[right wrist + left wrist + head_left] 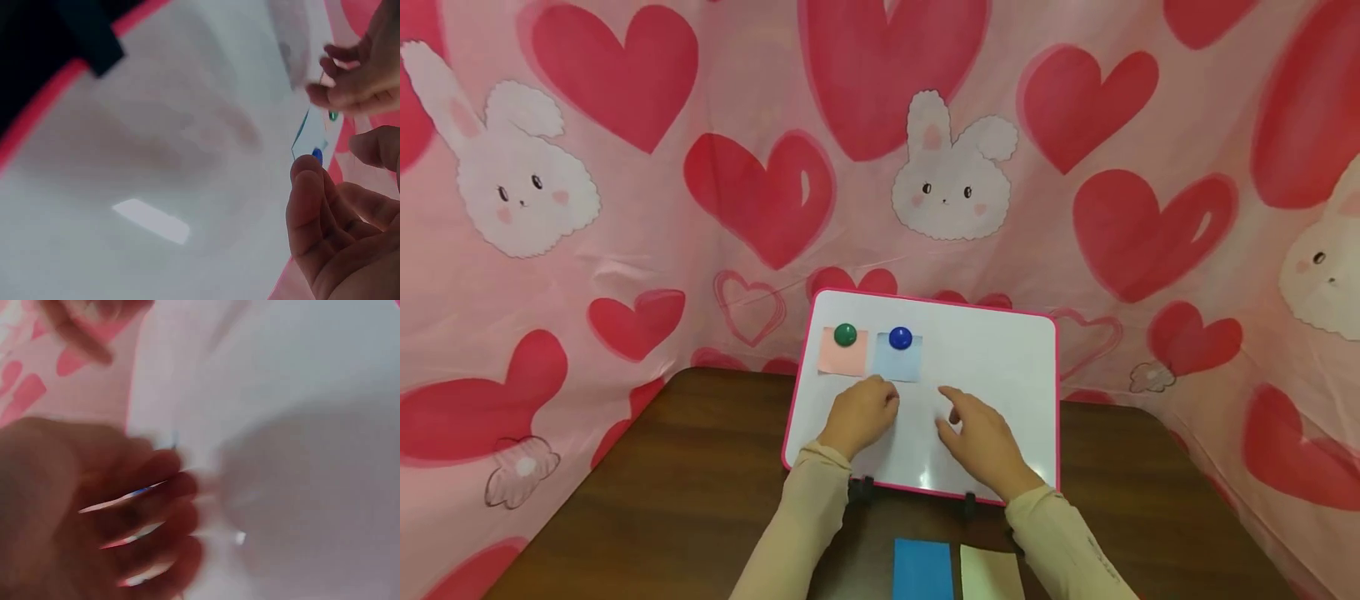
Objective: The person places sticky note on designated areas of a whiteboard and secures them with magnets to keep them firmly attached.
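Observation:
A whiteboard (992, 358) with a pink rim leans upright on the table. On its upper left hang a pink paper note (842, 360) under a round green magnet (846, 335) and a light blue note (897, 364) under a round blue magnet (900, 337). My left hand (861, 412) is over the board just below the two notes, its fingers loosely bent around nothing. To the right, my right hand (983, 437) hovers in front of the board, thumb and index finger spread apart. Nothing sits between its fingers in the right wrist view.
A blue paper sheet (922, 571) and a pale yellow one (992, 573) lie side by side near the table's front. Black supports (970, 504) hold the board's lower edge. Behind the brown table (700, 467) hangs a pink cloth (865, 217) with hearts and rabbits.

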Available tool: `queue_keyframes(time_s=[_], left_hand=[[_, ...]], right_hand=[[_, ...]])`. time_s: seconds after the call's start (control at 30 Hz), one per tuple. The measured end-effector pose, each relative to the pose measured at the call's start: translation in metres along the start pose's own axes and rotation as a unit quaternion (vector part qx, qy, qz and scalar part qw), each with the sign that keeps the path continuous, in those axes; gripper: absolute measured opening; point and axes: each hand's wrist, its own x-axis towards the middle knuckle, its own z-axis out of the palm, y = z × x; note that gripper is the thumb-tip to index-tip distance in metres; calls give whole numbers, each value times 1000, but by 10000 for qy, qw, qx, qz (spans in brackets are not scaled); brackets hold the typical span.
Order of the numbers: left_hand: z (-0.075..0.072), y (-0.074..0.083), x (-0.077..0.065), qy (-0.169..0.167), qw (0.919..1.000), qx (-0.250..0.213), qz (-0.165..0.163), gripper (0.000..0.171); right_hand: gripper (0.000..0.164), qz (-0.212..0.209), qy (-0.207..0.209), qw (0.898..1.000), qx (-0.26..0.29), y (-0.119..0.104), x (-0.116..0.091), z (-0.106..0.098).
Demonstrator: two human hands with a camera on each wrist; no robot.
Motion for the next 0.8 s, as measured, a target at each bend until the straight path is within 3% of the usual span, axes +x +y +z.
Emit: queue_keyframes(time_s=[0.07, 0.17, 0.27, 0.37, 0.5, 0.6, 0.7, 0.73, 0.8], left_hand=[[1, 5, -9, -728, 9973, -22, 28, 14], [6, 12, -25, -1553, 9876, 33, 232, 12], [12, 19, -43, -2074, 9770, 177, 460, 13], [17, 25, -62, -2435, 9678, 456, 439, 18], [27, 29, -82, -2721, 9584, 843, 170, 29], [37, 33, -92, -2762, 9541, 1143, 178, 38], [46, 38, -97, -2562, 9544, 1501, 324, 48], [49, 39, -98, -2480, 9546, 1609, 370, 49], [52, 40, -99, -2362, 9559, 1698, 410, 46]], right_hand=[[48, 185, -19, 9995, 273, 12, -17, -7], [43, 376, 92, 9974, 602, 32, -45, -19], [37, 595, 287, 9944, 827, 52, -74, -31], [34, 1082, 334, 9869, 1147, 70, -101, -41], [37, 1959, 225, 9632, 1824, 97, -132, -50], [43, 2709, 138, 9322, 2397, 122, -155, -55], [51, 3353, 65, 9017, 2728, 150, -175, -57], [54, 3509, -72, 8988, 2627, 160, -179, -58], [58, 3603, -308, 9068, 2166, 180, -187, -59]])
